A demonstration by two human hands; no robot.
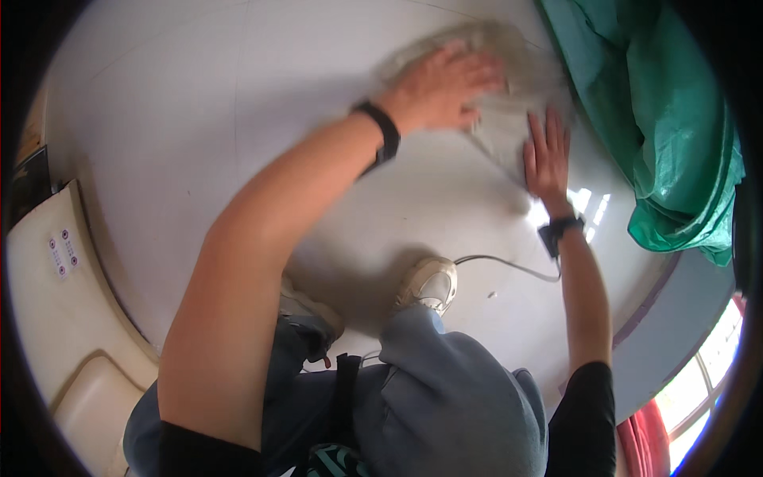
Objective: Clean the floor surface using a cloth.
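Note:
A blurred, beige-grey cloth-like thing [524, 65] lies on the pale floor [334, 197], beside a green plastic sheet. My left hand [450, 83], palm down with fingers spread, is over its near left part and seems to touch it. My right hand [548, 152] reaches flat with fingers extended at its near right edge; whether it presses on the thing or the floor I cannot tell. Both hands are blurred. Each wrist wears a black band, and a thin cable runs from near the right one towards my shoe.
The green plastic sheet [661, 119] hangs in folds at the right. My shoe [432, 283] stands on the floor, with the cable [512, 262] beside it. A cream plastic chair [53, 298] is at the left, a red fabric [647, 441] at the lower right by a window.

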